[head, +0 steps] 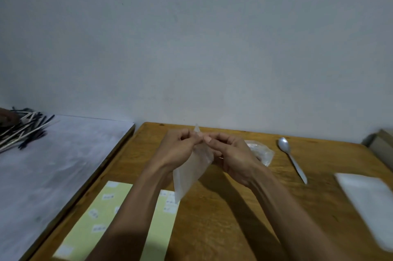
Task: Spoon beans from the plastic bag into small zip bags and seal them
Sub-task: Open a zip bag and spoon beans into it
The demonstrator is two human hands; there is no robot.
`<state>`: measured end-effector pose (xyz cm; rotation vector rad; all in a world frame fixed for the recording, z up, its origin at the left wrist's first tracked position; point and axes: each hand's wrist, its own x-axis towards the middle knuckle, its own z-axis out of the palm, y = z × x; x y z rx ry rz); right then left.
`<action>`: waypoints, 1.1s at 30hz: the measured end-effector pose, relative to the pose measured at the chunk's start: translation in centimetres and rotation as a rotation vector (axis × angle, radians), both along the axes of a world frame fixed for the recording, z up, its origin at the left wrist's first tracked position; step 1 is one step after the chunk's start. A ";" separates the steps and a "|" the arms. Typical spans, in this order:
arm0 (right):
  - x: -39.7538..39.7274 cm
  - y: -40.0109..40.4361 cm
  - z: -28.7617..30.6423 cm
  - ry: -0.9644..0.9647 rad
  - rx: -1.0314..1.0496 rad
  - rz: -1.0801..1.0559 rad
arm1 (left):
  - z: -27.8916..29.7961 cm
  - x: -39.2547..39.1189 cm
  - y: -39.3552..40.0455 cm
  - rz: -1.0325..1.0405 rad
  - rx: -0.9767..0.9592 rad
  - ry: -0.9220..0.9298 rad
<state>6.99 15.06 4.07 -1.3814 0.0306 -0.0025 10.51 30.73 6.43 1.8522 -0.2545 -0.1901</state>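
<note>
Clear zip bag (191, 173) slants downward, pinched by both hands.

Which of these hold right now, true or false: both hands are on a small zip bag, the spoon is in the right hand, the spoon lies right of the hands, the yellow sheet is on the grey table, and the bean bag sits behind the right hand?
1. Both hands pinch the small zip bag at its top. True: the left hand and right hand hold it above the wooden table.
2. The right hand holds the spoon. False: the spoon lies on the wooden table, untouched.
3. The spoon lies right of the hands. True.
4. The yellow sheet is on the grey table. False: the yellow sheet lies on the wooden table.
5. The plastic bag sits behind the right hand. True; its contents are too blurred to tell.
</note>
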 end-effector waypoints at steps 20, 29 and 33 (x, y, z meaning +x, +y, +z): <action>-3.4 -1.6 -0.2 -0.010 -0.578 -0.266 | -0.5 -3.0 -3.8 -0.083 0.443 -0.230; -4.6 -1.8 -0.1 -0.088 -0.798 -0.460 | 0.8 -3.8 -2.7 0.018 0.533 -0.315; -4.5 -1.6 1.1 -0.160 -0.842 -0.433 | 1.8 -3.9 -2.5 0.026 0.558 -0.365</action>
